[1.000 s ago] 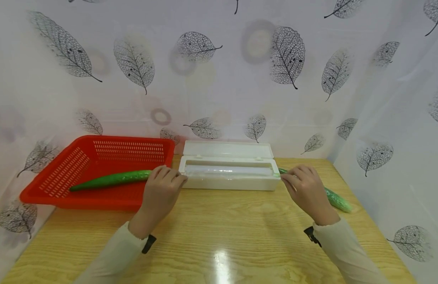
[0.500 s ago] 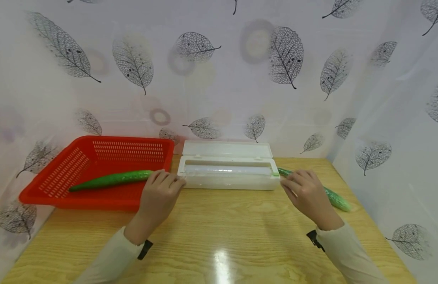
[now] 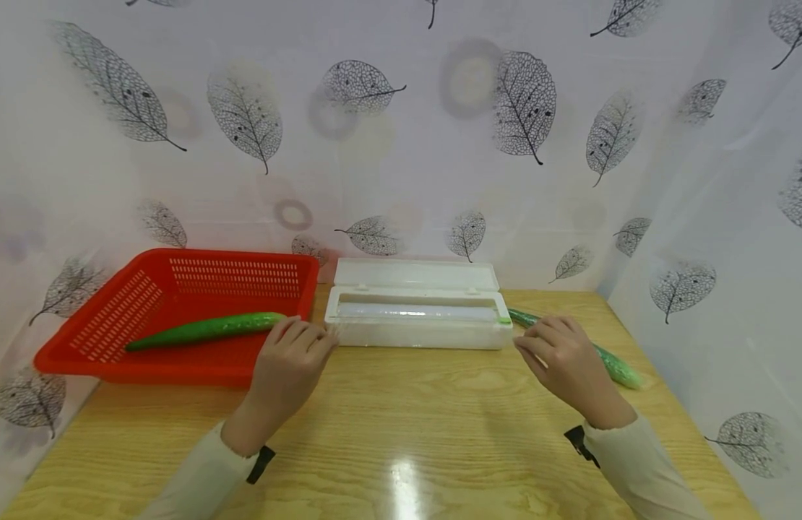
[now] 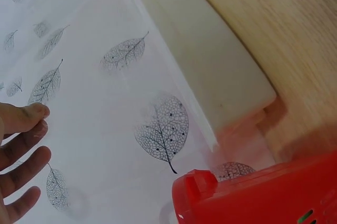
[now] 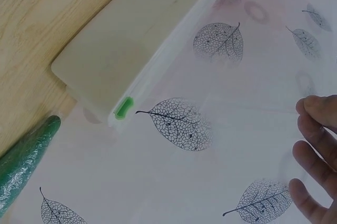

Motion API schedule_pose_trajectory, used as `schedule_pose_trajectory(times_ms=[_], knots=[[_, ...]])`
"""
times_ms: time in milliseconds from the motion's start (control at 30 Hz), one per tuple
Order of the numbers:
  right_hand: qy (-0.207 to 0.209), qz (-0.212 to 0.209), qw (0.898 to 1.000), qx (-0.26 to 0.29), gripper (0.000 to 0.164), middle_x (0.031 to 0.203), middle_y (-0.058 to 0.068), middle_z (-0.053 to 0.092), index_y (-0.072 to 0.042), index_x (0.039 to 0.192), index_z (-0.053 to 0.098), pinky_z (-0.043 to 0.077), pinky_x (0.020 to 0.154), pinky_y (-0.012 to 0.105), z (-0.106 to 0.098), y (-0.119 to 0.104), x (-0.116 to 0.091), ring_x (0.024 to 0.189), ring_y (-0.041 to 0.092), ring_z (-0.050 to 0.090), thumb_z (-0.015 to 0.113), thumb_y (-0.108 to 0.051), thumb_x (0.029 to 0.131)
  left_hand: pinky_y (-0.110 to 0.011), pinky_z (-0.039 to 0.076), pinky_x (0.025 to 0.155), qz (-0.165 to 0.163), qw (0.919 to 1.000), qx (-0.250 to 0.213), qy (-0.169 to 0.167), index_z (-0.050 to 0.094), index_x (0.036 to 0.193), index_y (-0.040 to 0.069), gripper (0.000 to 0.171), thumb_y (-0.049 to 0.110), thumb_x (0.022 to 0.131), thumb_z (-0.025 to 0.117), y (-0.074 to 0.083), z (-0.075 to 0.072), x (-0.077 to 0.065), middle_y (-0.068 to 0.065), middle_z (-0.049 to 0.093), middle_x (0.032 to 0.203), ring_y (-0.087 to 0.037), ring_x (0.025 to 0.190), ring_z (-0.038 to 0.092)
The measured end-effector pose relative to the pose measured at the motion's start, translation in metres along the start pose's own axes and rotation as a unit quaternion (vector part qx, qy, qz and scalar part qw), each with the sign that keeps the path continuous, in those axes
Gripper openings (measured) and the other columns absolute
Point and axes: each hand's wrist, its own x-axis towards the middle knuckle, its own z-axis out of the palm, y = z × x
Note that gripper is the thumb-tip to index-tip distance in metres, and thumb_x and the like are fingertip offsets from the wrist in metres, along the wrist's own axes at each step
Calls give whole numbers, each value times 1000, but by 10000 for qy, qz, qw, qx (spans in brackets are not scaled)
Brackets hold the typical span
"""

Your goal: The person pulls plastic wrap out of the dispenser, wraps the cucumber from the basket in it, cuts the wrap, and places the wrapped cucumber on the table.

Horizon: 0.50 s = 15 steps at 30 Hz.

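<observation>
White, plain-faced box (image 3: 417, 336) stands open on the surface (image 3: 401, 415); from afar I see left hand (image 3: 289, 365) and right hand (image 3: 562, 361), both pinching its clear film (image 3: 410, 313).

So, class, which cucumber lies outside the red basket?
The cucumber on the table, partly behind the right hand; the other cucumber lies in the red basket.

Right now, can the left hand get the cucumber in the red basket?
Probably yes: the left hand looks close to the cucumber and the red basket is open on top, but it seems to be pinching clear film.
</observation>
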Motion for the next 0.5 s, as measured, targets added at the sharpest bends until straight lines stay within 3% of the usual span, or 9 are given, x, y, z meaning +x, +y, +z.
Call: schedule_pose_trajectory(times_ms=[200, 500], knots=[[23, 35, 9999, 99, 52, 71, 4, 64, -5, 75, 71, 46, 71, 43, -3, -2, 0, 70, 21, 57, 36, -34, 101, -47, 54, 79, 86, 9997, -49, 222, 72, 84, 3, 16, 7, 70, 79, 0, -1, 0, -12, 69, 75, -27, 70, 61], [79, 3, 9998, 157, 49, 70, 3, 64, -6, 74, 72, 46, 72, 44, -6, -2, -1, 69, 21, 56, 40, -32, 100, -46, 54, 80, 149, 9996, -45, 250, 72, 85, 3, 17, 10, 71, 79, 1, -3, -1, -12, 70, 76, -26, 71, 62]])
